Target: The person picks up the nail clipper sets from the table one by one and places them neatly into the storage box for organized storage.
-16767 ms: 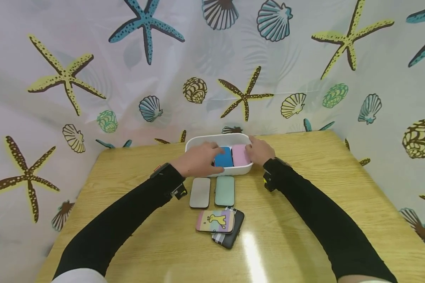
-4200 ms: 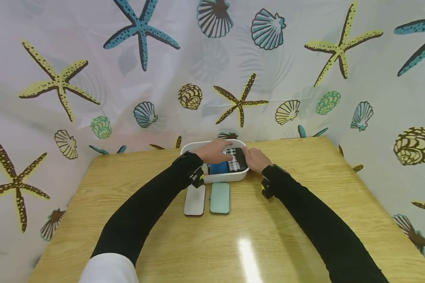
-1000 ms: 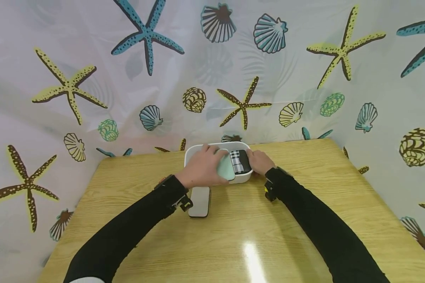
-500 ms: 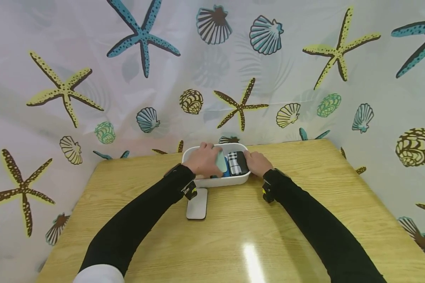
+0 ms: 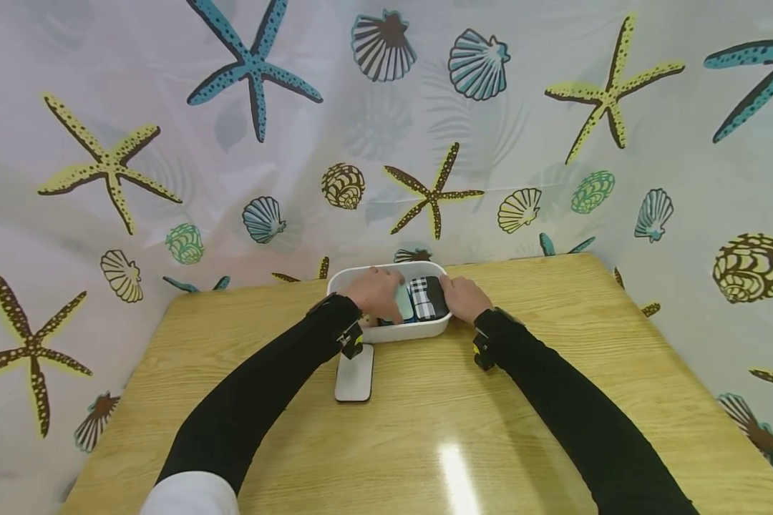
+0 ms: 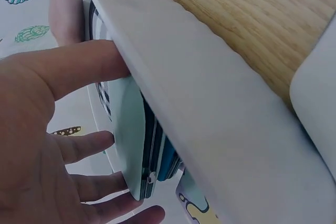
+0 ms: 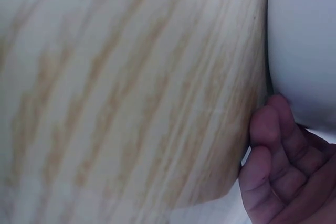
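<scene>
In the head view, a white oblong box [image 5: 419, 331] with rounded corners stands near the table's back edge. My left hand [image 5: 375, 292] reaches inside it and grips a mint-green zip case [image 5: 404, 304] between thumb and fingers. The left wrist view shows the case's zipper edge, with a blue case [image 6: 167, 158] close behind it and a giraffe-print case [image 6: 199, 203] partly hidden by the box wall. Against the box's right end, a black case with a checked panel [image 5: 428, 299] sits inside. My right hand [image 5: 465, 298] holds the box's right end, fingers curled at its side.
A pale grey case [image 5: 354, 375] lies on the wooden table [image 5: 522, 429] just in front of the box. Behind the table hangs a white curtain [image 5: 361, 107] printed with starfish and shells.
The giraffe-print and checked black cases left the table, and the checked one went into the box. The mint case moved from the table into the box; it was tilted in my left hand and now lies flatter.
</scene>
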The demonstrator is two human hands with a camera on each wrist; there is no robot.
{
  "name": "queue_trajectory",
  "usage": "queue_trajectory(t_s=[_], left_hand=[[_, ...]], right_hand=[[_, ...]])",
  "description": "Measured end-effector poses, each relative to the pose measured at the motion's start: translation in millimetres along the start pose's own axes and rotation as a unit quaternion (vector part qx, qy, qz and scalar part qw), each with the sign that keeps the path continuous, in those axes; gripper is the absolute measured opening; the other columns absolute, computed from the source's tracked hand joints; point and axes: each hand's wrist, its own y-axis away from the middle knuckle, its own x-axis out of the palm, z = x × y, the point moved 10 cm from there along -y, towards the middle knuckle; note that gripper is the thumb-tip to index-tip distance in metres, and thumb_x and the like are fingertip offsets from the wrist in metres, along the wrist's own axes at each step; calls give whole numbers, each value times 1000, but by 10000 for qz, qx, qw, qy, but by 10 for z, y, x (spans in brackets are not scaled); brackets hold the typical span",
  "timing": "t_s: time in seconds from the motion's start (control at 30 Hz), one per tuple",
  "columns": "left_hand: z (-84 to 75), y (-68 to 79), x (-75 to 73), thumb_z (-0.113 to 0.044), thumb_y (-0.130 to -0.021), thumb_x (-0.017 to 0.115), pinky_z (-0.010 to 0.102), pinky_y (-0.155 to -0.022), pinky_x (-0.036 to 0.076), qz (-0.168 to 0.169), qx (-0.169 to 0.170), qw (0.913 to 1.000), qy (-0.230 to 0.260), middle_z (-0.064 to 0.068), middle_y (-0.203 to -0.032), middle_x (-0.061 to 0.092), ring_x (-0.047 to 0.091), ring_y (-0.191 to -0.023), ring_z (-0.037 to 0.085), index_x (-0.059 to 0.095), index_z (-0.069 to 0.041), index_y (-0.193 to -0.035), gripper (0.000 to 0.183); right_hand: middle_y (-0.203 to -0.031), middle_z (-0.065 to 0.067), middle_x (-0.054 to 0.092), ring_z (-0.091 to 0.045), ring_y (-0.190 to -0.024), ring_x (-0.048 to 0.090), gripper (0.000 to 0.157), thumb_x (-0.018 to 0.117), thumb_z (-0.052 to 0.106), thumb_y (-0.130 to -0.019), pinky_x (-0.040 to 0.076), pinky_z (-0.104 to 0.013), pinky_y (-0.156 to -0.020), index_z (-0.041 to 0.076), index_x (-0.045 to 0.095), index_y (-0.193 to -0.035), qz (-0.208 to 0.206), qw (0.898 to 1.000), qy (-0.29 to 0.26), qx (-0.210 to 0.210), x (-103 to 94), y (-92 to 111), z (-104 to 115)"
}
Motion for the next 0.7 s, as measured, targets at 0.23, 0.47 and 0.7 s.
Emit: queue_trajectory(t_s=[0.23, 0.47, 0.7], left_hand=[[9, -31, 32, -38, -81, 84, 42, -107, 42, 174, 141, 9995, 238, 12, -150, 48, 42, -137, 32, 47, -13, -149, 81], [17, -58, 84, -39, -83, 81, 42, -109, 40, 338, 370, 9978, 433, 11, -151, 48, 37, -142, 34, 46, -14, -151, 81], [17, -10, 52, -44, -91, 73, 45, -118, 30, 477, 427, 9948, 795, 8, -156, 44, 30, -149, 33, 44, -15, -152, 74]], right_hand=[[-76, -12, 57, -23, -59, 55, 65, 21, 45, -109, 42, -33, -58, -1, 65, -103, -40, 10000, 4, -6, -6, 15, 20], [-78, -13, 58, -24, -65, 56, 64, 21, 44, -109, 41, -33, -61, -2, 66, -103, -62, 9999, 27, -117, -23, 26, 34], [-86, -14, 60, -25, -72, 58, 65, 21, 46, -109, 41, -33, -64, -1, 65, -109, -19, 10000, 2, -8, -10, 18, 18]])
